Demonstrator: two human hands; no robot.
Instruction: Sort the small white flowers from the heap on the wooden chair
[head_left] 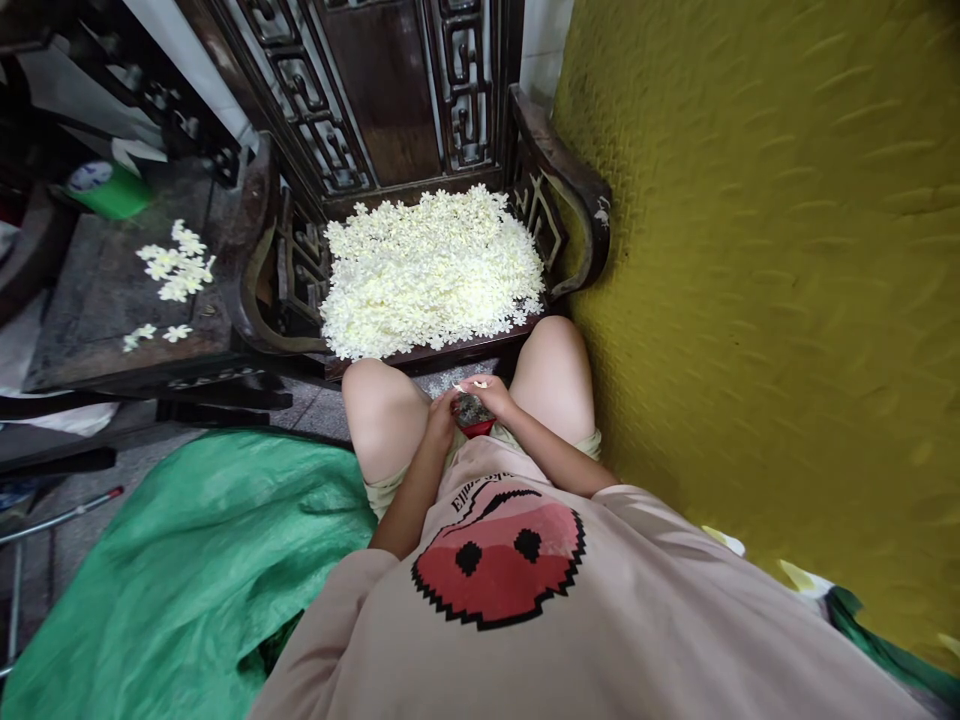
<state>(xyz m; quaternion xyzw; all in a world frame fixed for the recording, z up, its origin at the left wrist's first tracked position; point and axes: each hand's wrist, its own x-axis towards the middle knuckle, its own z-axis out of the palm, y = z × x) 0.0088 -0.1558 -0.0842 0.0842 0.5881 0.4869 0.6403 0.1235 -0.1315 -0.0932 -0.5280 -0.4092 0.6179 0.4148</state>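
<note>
Both of my hands meet low between my knees, fingertips close together. My left hand [443,410] is closed in a pinch near a thin white bit [458,388]; what its fingers hold is too small to make out. In the fingers of my right hand [493,394] sits a small white flower [480,384]. Just beyond my knees, a thick heap of white flowers [435,270] covers the seat of a dark carved wooden chair [574,195]. Something red [477,428] shows below my hands, mostly hidden by them and my shirt.
On the dark side table [82,335] at left lie a small cluster of white flowers [176,265] and a green tub [111,190]. Green plastic sheeting [262,510] spreads over the floor at left. A yellow textured surface [750,280] rises close on my right.
</note>
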